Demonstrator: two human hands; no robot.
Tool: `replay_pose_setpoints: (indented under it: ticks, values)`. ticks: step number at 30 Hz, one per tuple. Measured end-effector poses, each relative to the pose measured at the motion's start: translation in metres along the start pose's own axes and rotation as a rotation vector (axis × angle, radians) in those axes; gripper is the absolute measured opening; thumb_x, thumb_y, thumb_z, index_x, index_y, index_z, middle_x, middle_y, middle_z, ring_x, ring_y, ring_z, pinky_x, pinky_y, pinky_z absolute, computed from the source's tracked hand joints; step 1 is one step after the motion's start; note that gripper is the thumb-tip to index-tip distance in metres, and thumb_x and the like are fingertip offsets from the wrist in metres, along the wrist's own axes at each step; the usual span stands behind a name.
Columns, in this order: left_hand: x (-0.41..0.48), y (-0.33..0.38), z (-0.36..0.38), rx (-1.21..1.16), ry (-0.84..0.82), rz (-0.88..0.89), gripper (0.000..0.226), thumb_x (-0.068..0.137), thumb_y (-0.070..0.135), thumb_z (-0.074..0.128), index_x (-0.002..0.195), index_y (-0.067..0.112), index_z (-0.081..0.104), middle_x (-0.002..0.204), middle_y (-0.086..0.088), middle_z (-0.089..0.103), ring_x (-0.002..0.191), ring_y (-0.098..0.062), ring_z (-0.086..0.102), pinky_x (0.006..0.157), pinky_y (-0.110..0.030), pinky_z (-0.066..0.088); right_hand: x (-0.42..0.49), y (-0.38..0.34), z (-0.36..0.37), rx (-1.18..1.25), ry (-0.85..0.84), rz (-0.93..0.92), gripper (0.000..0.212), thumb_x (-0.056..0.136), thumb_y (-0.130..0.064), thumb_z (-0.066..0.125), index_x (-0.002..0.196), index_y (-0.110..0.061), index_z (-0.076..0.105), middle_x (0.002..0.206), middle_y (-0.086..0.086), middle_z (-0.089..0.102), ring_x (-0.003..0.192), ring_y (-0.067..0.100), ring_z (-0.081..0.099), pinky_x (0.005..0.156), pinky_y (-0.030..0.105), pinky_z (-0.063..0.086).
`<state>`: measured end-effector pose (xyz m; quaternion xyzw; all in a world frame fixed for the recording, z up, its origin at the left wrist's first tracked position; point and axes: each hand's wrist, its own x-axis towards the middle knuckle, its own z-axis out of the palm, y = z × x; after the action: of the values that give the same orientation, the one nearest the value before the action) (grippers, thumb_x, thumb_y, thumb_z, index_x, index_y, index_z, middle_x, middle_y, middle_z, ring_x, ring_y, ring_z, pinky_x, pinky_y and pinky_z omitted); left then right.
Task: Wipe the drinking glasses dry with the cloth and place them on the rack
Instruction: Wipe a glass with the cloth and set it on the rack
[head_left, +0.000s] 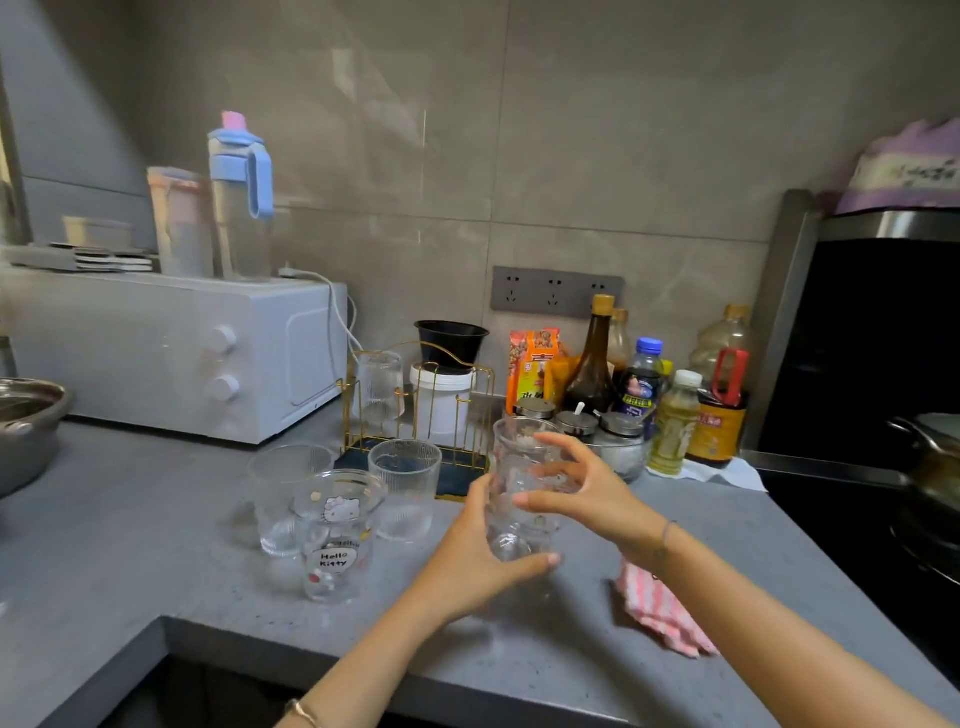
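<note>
I hold a clear drinking glass (519, 470) upright above the grey counter. My left hand (470, 558) grips its base from below and my right hand (576, 486) wraps its side. The pink striped cloth (657, 608) lies on the counter under my right forearm, touched by neither hand. A gold wire rack (415, 410) stands behind, with one ribbed glass (378, 387) upside down on it. Three glasses stand on the counter left of my hands: a Hello Kitty glass (337, 535), a ribbed glass (405, 488) and a plain one (283, 493).
A white microwave (171, 353) sits at the back left with bottles on top. Sauce bottles and seasoning jars (623, 400) crowd the back right beside the stove (878, 364). A metal bowl (26, 426) is at the far left. The counter edge drops near my arms.
</note>
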<state>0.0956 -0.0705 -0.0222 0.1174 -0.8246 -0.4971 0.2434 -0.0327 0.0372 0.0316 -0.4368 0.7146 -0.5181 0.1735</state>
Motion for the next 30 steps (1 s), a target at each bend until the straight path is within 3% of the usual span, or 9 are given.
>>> replay_pose_setpoints:
  ticks: [5,8,12,15,19,22,24,26,30]
  values:
    - [0.013,0.007,0.028,-0.249,0.124,0.021,0.085,0.052,0.043,0.086,0.125,0.030,0.043,0.119,0.003,0.065,0.105,-0.004,0.063,0.079,-0.012,0.050,-0.021,-0.004,-0.018,0.013,0.017,-0.023,0.070,0.074,-0.026,0.080,0.133,-0.032,0.043,0.120,-0.009,0.059,0.104,-0.002,0.059,0.073,0.012,0.051]
    - [0.016,0.011,0.038,-0.330,0.117,0.015,0.087,0.052,0.044,0.088,0.125,0.027,0.044,0.117,0.007,0.062,0.101,0.001,0.063,0.075,-0.012,0.050,-0.035,0.002,-0.035,0.071,-0.020,-0.014,0.059,0.079,-0.035,0.067,0.133,-0.030,0.043,0.127,-0.011,0.056,0.110,-0.001,0.057,0.083,0.014,0.050]
    - [0.021,0.015,0.045,-0.483,0.101,-0.110,0.089,0.050,0.070,0.075,0.125,0.030,0.048,0.119,0.006,0.063,0.103,-0.007,0.065,0.081,-0.020,0.052,-0.052,0.031,-0.060,-0.063,0.075,0.107,0.033,0.091,-0.038,0.053,0.122,-0.027,0.054,0.131,-0.006,0.056,0.117,0.007,0.054,0.094,0.018,0.043]
    - [0.023,0.019,0.046,-0.704,0.034,-0.200,0.073,0.065,0.061,0.068,0.125,0.023,0.054,0.107,-0.002,0.074,0.094,-0.015,0.071,0.074,-0.030,0.056,-0.064,0.063,-0.069,-0.379,0.065,0.230,0.050,0.085,-0.046,0.061,0.129,-0.025,0.047,0.133,-0.007,0.048,0.118,0.012,0.048,0.091,0.019,0.037]
    - [0.023,0.023,0.047,-0.872,-0.075,-0.231,0.064,0.073,0.053,0.056,0.128,0.021,0.053,0.107,-0.006,0.074,0.097,-0.019,0.071,0.078,-0.031,0.058,-0.075,0.079,-0.059,-0.555,0.002,0.355,0.094,0.055,-0.087,0.051,0.126,-0.025,0.046,0.122,-0.004,0.050,0.102,0.012,0.054,0.083,0.025,0.046]
    - [0.022,0.023,0.049,-0.825,-0.080,-0.234,0.070,0.070,0.055,0.059,0.131,0.021,0.051,0.110,-0.006,0.073,0.101,-0.020,0.070,0.079,-0.031,0.057,-0.073,0.088,-0.052,-0.674,0.047,0.327,0.056,0.073,-0.065,0.064,0.107,-0.021,0.056,0.102,0.000,0.062,0.083,0.015,0.061,0.069,0.031,0.049]
    - [0.021,0.022,0.050,-0.801,-0.071,-0.242,0.077,0.068,0.058,0.065,0.133,0.021,0.048,0.112,-0.006,0.073,0.102,-0.020,0.070,0.083,-0.033,0.055,-0.073,0.083,-0.050,-0.552,0.080,0.279,0.021,0.087,-0.037,0.062,0.084,-0.016,0.062,0.071,-0.001,0.067,0.056,0.011,0.062,0.059,0.033,0.053]
    - [0.021,0.018,0.050,-0.783,-0.063,-0.261,0.092,0.059,0.066,0.075,0.135,0.022,0.047,0.115,-0.006,0.072,0.104,-0.020,0.069,0.087,-0.034,0.053,-0.076,0.071,-0.050,-0.311,0.096,0.277,0.026,0.096,-0.023,0.052,0.074,-0.015,0.062,0.054,-0.004,0.064,0.043,0.007,0.058,0.049,0.026,0.051]
    - [0.020,0.014,0.053,-0.801,-0.056,-0.276,0.099,0.054,0.063,0.079,0.137,0.023,0.045,0.122,-0.008,0.068,0.107,-0.022,0.068,0.098,-0.037,0.050,-0.072,0.055,-0.058,0.234,0.135,0.218,0.029,0.100,-0.024,0.043,0.104,-0.004,0.064,0.078,0.002,0.075,0.070,0.017,0.069,0.061,0.027,0.054]
